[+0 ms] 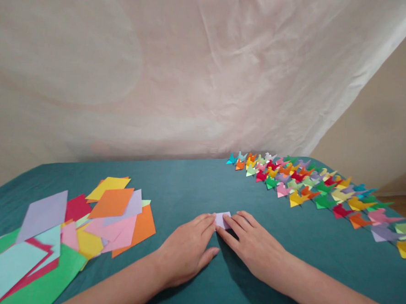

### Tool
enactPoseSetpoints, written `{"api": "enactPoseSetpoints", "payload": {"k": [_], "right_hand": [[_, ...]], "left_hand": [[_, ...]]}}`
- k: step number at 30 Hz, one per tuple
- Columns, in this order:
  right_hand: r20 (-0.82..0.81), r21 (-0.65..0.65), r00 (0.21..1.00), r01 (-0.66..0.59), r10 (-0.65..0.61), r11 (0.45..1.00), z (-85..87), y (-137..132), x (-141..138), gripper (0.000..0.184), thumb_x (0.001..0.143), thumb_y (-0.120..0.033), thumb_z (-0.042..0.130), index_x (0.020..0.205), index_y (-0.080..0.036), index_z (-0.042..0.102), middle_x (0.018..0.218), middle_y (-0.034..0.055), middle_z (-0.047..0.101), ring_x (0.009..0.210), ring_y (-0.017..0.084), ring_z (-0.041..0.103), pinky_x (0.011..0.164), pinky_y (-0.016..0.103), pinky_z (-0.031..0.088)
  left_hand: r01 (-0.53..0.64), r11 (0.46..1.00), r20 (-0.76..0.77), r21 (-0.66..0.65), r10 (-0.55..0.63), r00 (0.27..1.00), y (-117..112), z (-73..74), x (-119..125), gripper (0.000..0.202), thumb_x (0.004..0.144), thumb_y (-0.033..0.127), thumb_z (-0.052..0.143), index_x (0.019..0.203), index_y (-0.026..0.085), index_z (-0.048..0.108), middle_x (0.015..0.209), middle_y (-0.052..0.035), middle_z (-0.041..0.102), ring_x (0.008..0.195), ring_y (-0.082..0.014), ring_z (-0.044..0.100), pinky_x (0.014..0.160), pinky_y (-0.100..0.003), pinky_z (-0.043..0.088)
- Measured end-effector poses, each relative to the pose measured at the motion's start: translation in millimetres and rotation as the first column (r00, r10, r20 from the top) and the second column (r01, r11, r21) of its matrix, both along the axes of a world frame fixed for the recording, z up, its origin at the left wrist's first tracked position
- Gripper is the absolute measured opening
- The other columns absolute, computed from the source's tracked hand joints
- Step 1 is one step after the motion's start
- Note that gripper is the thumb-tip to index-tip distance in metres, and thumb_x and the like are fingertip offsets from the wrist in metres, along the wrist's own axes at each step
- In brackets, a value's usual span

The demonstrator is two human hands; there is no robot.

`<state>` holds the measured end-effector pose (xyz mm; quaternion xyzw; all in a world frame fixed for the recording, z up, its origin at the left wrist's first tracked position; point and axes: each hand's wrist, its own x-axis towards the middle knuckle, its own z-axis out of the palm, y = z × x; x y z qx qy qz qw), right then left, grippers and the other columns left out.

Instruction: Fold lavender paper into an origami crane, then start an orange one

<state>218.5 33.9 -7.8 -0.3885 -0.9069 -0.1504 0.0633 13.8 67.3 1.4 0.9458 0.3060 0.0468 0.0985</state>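
A small piece of folded lilac paper (223, 219) lies on the teal cloth between my two hands. My left hand (190, 245) holds down its left edge with the fingertips pressed together, the thumb resting apart on the cloth. From the other side, my right hand (252, 242) grips the paper, its index finger on top and its thumb by the near edge. Fingers cover parts of the paper, so its exact folds are hidden.
Loose coloured paper sheets overlap on the left, among them an orange sheet (112, 203) and a green sheet (65, 272). Rows of folded paper birds, including a yellow bird (297, 199), stand on the right. A pale cloth (180, 68) hangs behind the teal-covered table (187, 183).
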Motion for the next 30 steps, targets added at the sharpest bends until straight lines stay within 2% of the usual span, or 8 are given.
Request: {"api": "enactPoseSetpoints", "payload": {"k": [11,17,21,26,30], "right_hand": [[0.024,-0.030,0.999,0.026,-0.026,0.999,3.5,2,6,0.033,0.082,-0.016,0.055,0.115,-0.015,0.059,0.119,0.0146,0.059,0.101,0.026,0.056,0.094,0.046,0.035],[0.017,-0.003,1.000,0.005,-0.005,1.000,9.9,3,9,0.025,0.080,-0.014,0.056,0.104,-0.011,0.064,0.106,0.0139,0.063,0.091,0.024,0.057,0.086,0.041,0.040],[0.013,-0.021,0.999,0.038,-0.038,0.999,12.8,4,10,0.019,0.080,-0.010,0.056,0.097,-0.011,0.065,0.097,0.0110,0.063,0.088,0.023,0.056,0.080,0.038,0.042],[0.014,-0.058,0.998,0.062,-0.061,0.996,13.2,5,11,0.016,0.080,-0.009,0.057,0.092,-0.012,0.067,0.093,0.0104,0.063,0.087,0.023,0.056,0.077,0.037,0.044],[-0.060,-0.093,0.997,0.041,-0.047,0.995,9.5,7,11,0.018,0.080,-0.006,0.053,0.089,-0.011,0.068,0.096,0.0107,0.064,0.089,0.023,0.056,0.077,0.035,0.045]], "left_hand": [[0.009,0.999,-0.024,0.037,-0.008,1.000,0,-2.8,1,0.049,0.091,0.039,0.042,0.130,0.009,0.042,0.138,-0.0157,0.042,0.128,-0.0269,0.038,0.106,-0.040,0.033],[0.008,0.999,-0.025,0.039,-0.007,1.000,1,0.1,1,0.050,0.091,0.041,0.040,0.129,0.008,0.044,0.136,-0.0166,0.043,0.127,-0.0273,0.039,0.105,-0.040,0.034],[0.017,0.999,-0.004,0.039,-0.017,1.000,2,0.0,1,0.050,0.092,0.042,0.038,0.129,0.009,0.043,0.137,-0.0159,0.043,0.127,-0.0266,0.039,0.105,-0.040,0.034],[0.019,0.999,0.013,0.036,-0.019,1.000,2,-1.9,0,0.051,0.092,0.044,0.037,0.129,0.010,0.043,0.137,-0.0154,0.043,0.127,-0.0267,0.039,0.105,-0.040,0.033],[0.033,0.999,0.015,0.043,-0.034,0.999,1,-2.1,-1,0.048,0.091,0.042,0.041,0.128,0.013,0.044,0.136,-0.0147,0.044,0.127,-0.0271,0.039,0.105,-0.041,0.034]]}}
